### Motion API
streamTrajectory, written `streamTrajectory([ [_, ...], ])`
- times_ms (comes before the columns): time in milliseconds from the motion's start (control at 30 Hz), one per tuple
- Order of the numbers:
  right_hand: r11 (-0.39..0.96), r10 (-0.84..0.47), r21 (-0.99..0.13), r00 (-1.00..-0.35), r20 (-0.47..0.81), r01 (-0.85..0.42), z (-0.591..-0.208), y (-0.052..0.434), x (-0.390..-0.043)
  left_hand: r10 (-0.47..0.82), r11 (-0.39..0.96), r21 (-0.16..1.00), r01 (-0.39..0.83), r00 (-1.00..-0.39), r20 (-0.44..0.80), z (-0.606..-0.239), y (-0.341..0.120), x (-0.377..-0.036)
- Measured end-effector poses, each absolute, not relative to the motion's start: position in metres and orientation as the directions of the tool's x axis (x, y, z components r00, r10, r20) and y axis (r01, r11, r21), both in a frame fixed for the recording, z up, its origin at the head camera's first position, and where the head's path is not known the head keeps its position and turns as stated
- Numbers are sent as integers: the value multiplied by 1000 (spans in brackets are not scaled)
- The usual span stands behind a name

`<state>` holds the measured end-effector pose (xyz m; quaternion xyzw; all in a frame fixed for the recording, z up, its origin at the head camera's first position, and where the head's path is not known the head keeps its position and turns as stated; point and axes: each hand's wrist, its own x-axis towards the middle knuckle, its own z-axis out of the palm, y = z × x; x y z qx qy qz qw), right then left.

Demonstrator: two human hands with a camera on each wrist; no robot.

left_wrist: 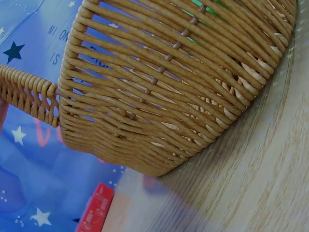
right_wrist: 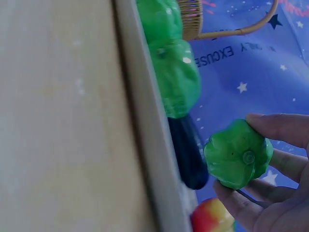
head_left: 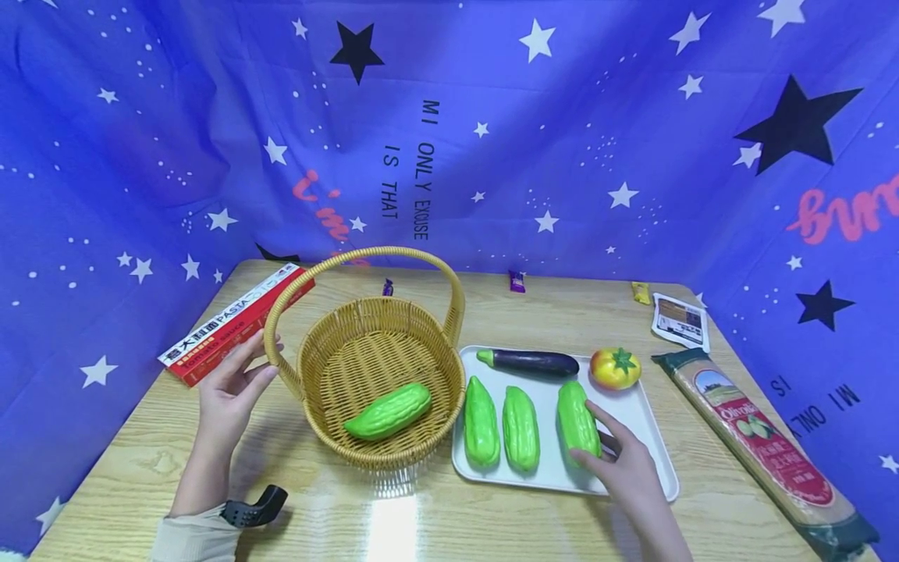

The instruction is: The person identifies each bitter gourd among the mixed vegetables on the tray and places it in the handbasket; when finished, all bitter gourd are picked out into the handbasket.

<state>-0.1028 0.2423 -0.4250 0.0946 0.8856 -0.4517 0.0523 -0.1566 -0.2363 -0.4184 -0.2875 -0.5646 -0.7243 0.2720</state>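
My left hand (head_left: 235,382) grips the handle of a wicker basket (head_left: 379,459) at its left side. Inside that basket lies one green bitter melon (head_left: 389,411). In the left wrist view the woven basket wall (left_wrist: 159,82) fills most of the picture, and the hand is nearly out of sight. My right hand (head_left: 625,460) holds another bitter melon (head_left: 579,421) between thumb and fingers. In the right wrist view this bitter melon (right_wrist: 236,154) is raised off the white tray (head_left: 555,478). Two more bitter melons, one nearer the basket (head_left: 481,425) and one beside it (head_left: 520,429), lie on the tray.
An eggplant (head_left: 530,362) and a tomato (head_left: 615,368) sit at the tray's back. A red pasta box (head_left: 239,324) lies left of the basket. Rightward are a long noodle pack (head_left: 765,445) and a flat white packet (head_left: 680,321). Small candies (head_left: 517,281) lie along the back.
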Motion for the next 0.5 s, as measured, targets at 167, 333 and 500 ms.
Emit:
streamTrajectory([
  [167, 511, 72, -852, -993, -89, 113, -407, 243, -107, -67, -213, 662, 718, -687, 723, -418, -236, -158],
  [333, 480, 13, -877, -1000, -6, 12, -388, 241, -114, -68, -211, 663, 718, -688, 723, -418, -236, -157],
  [500, 470, -38, -882, -999, 26, -41, -372, 236, -120, -68, -216, 659, 721, -684, 726, -419, -236, -157],
])
